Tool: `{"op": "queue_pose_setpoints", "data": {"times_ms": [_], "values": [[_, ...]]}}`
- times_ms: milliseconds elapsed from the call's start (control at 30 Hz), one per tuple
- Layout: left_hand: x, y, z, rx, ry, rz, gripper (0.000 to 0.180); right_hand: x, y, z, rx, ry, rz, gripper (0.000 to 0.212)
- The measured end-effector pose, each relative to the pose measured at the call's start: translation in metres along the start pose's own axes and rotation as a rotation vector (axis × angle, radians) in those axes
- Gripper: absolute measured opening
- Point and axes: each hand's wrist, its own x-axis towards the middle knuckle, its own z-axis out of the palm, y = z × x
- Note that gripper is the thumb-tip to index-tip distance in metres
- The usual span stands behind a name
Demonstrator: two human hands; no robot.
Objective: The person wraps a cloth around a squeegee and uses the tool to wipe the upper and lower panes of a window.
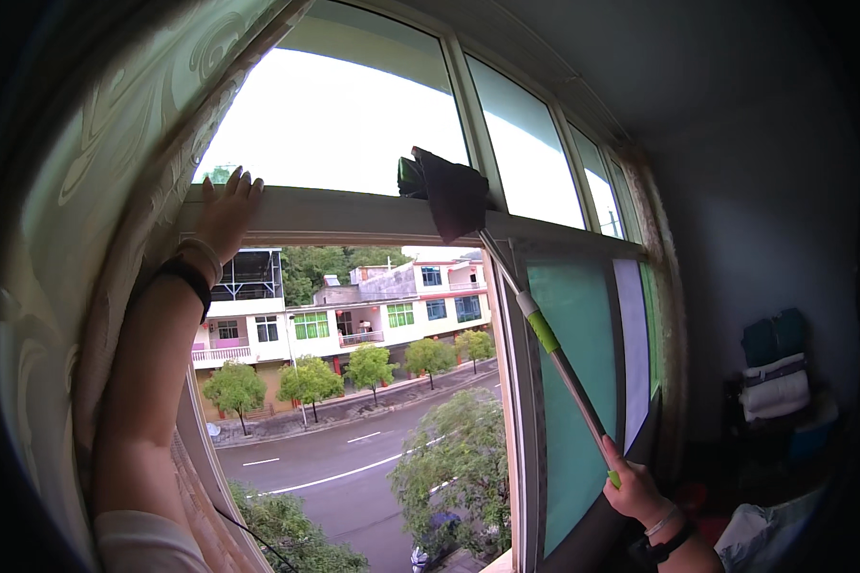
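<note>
My left hand [227, 210] is raised against the window's crossbar [315, 212], its fingers stretched up past the bar's top edge and slightly apart. A dark band and a bracelet circle that wrist. Lower right, my right hand [635, 492] is closed around the grip end of a long metal pole [578, 396] with green collars. The pole slants up to the left. At its top, a dark cloth [454, 196] hangs over the pole's head and lies in front of the crossbar, beside an upright of the upper panes. The cloth hides most of the head.
Below the crossbar a wide window opening looks onto a street [354, 477] with trees and buildings. A green-tinted sliding pane [573, 372] stands right of it. A patterned curtain [124, 162] hangs close by my left arm. Folded textiles [774, 377] are stacked at the right wall.
</note>
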Motion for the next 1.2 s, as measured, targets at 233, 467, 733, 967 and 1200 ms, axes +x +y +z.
{"op": "queue_pose_setpoints", "data": {"times_ms": [233,467,733,967,1200], "values": [[0.004,-0.001,0.01,-0.058,0.08,0.013,0.062,0.07,-0.031,0.013,-0.079,0.0,-0.031,0.082],[0.002,-0.001,0.004,0.038,-0.023,-0.074,0.065,0.221,-0.084,0.005,-0.139,0.063,-0.183,0.085],[0.003,0.005,-0.015,0.078,-0.072,-0.096,0.067,0.423,-0.187,-0.039,-0.156,0.239,-0.256,0.074],[-0.005,-0.063,0.012,0.35,-0.099,-0.071,0.106,0.447,-0.235,-0.03,-0.209,0.23,-0.287,0.073],[-0.016,-0.058,-0.037,0.06,-0.265,-0.327,0.134,0.258,-0.141,0.035,-0.32,0.093,-0.384,0.088]]}}
